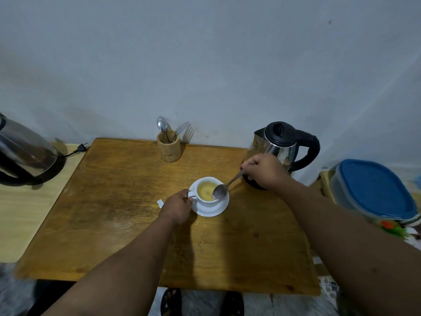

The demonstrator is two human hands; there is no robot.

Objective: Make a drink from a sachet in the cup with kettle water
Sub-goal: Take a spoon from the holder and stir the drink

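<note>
A white cup [206,201] holding a pale yellow drink stands on a white saucer [210,211] in the middle of the wooden table [127,220]. My left hand [177,207] grips the cup's handle. My right hand [264,171] holds a metal spoon [224,187] by its stem, with the bowl lifted over the cup's right rim. A steel kettle with a black lid and handle [288,144] stands behind my right hand. A white scrap, perhaps the sachet [160,203], peeks out left of my left hand.
A wooden holder [169,147] with a spoon and fork stands at the table's back edge. A second steel kettle [25,153] sits on a lighter surface at the left, its plug [80,148] lying nearby. A blue-lidded container [373,190] is at the right.
</note>
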